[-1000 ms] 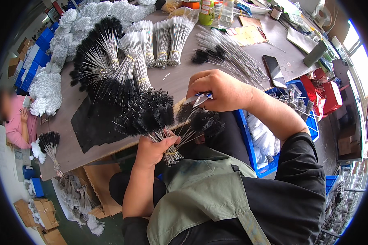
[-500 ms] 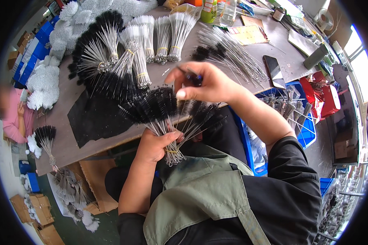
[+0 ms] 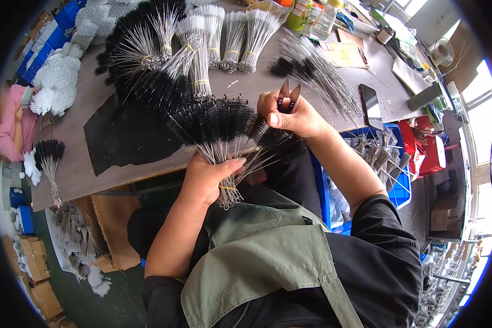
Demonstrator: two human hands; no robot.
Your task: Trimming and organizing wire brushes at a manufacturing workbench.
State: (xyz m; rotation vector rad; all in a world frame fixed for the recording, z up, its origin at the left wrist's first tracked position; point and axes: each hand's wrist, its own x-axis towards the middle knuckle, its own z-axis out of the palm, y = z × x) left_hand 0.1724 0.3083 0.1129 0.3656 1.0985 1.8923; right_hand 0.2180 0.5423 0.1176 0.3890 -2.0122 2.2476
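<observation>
Blue crate (image 3: 404,188), seemingly full of wire brushes (image 3: 377,158)

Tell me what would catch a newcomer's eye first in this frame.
The fanned bundle of black wire-stemmed brushes at centre, gripped at its banded stems by the left hand above the lap. Beside it, the right hand holds small snips, blades open and pointing up. Behind, the brown table carries more bundles of black and white brushes along its far side.
</observation>
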